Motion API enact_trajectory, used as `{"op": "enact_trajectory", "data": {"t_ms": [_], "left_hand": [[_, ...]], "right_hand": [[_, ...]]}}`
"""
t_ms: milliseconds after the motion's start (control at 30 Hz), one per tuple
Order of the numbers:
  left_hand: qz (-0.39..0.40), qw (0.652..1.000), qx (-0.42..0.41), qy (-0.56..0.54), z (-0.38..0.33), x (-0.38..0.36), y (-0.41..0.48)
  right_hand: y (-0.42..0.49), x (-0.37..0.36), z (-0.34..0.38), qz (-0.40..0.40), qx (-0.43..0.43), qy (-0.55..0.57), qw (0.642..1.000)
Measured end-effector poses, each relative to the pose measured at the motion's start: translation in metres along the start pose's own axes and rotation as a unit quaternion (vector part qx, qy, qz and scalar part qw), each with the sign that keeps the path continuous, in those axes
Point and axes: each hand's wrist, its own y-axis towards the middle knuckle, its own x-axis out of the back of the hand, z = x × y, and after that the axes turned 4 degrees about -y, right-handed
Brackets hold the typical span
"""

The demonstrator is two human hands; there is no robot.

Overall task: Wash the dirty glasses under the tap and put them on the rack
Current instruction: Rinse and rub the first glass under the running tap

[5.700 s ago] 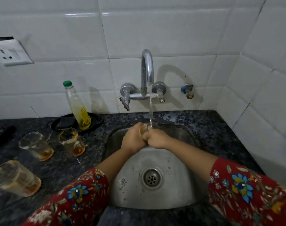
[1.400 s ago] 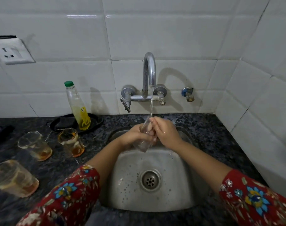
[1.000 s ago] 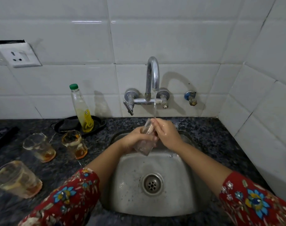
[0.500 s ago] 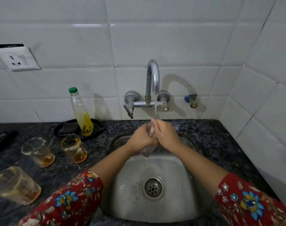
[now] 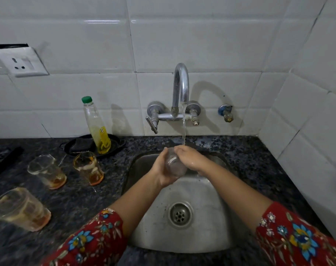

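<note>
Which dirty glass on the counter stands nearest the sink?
The amber-tinted glass right in front of the green-capped bottle; the other two glasses stand farther left.

held glass [image 5: 174, 166] half hidden, front glass [image 5: 19, 208] blurred

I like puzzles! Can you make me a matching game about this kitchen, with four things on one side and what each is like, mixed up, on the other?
Things:
1 bottle
2 tap
3 socket
4 held glass

Clues:
A running
B on the wall, far left
C green cap
D over the sink

Pairs: 1-C, 2-A, 3-B, 4-D
</note>
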Motion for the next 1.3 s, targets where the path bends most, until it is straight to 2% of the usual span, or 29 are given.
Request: {"op": "enact_trajectory", "data": {"t_ms": [100,233,300,400,500,567,633,700,800,833,900,967,1033,1100,1133,1167,1233,1300], "left_hand": [[-0.010,0.999,-0.005,-0.031,0.003,-0.015,0.000],[-0.004,0.995,-0.005,-0.098,-0.004,-0.033,0.004],[0.001,0.993,-0.008,-0.116,-0.010,-0.040,0.005],[0.000,0.992,-0.017,-0.122,-0.019,-0.045,0.002],[-0.011,0.994,-0.024,-0.103,-0.020,-0.045,-0.003],[-0.007,0.996,-0.023,-0.090,-0.014,-0.043,-0.001],[-0.020,0.996,-0.023,-0.084,-0.009,-0.041,0.001],[-0.026,0.997,-0.042,-0.052,-0.009,-0.040,0.005],[-0.061,0.988,-0.135,0.040,-0.007,-0.037,0.021],[-0.102,0.976,-0.174,0.079,-0.004,-0.037,0.023],[-0.129,0.960,-0.206,0.142,-0.003,-0.040,0.026],[-0.108,0.958,-0.204,0.170,-0.006,-0.039,0.027],[-0.058,0.959,-0.191,0.199,-0.011,-0.034,0.022],[0.002,0.968,-0.171,0.183,-0.013,-0.028,0.016],[0.026,0.973,-0.163,0.159,-0.014,-0.027,0.013],[0.037,0.977,-0.157,0.140,-0.015,-0.028,0.014],[0.009,0.978,-0.163,0.132,-0.015,-0.029,0.017],[-0.036,0.974,-0.172,0.141,-0.011,-0.030,0.020]], "right_hand": [[0.000,0.002,-0.002,-0.029,0.001,0.033,0.999],[-0.004,-0.002,-0.012,-0.102,0.114,-0.095,0.984],[-0.005,-0.005,-0.023,-0.136,0.198,-0.201,0.950],[-0.011,-0.004,-0.049,-0.153,0.294,-0.352,0.875],[-0.020,0.001,-0.071,-0.140,0.342,-0.434,0.822],[-0.019,0.003,-0.072,-0.152,0.350,-0.460,0.801],[-0.019,-0.001,-0.064,-0.178,0.327,-0.441,0.817],[-0.018,-0.006,-0.052,-0.201,0.285,-0.392,0.851],[-0.017,-0.006,-0.032,-0.241,0.171,-0.348,0.890],[-0.015,-0.004,-0.025,-0.238,0.126,-0.347,0.898],[-0.011,0.003,-0.010,-0.202,0.048,-0.274,0.939],[-0.007,0.011,-0.003,-0.128,0.009,-0.179,0.975],[-0.006,0.018,-0.005,-0.017,0.001,-0.100,0.995],[-0.011,0.017,-0.010,0.070,-0.023,0.050,0.996],[-0.013,0.013,-0.012,0.065,-0.028,0.101,0.992],[-0.013,0.008,-0.013,0.019,-0.019,0.101,0.995],[-0.012,-0.001,-0.012,-0.080,0.007,-0.012,0.997],[-0.010,-0.008,-0.008,-0.139,-0.003,-0.097,0.986]]}}
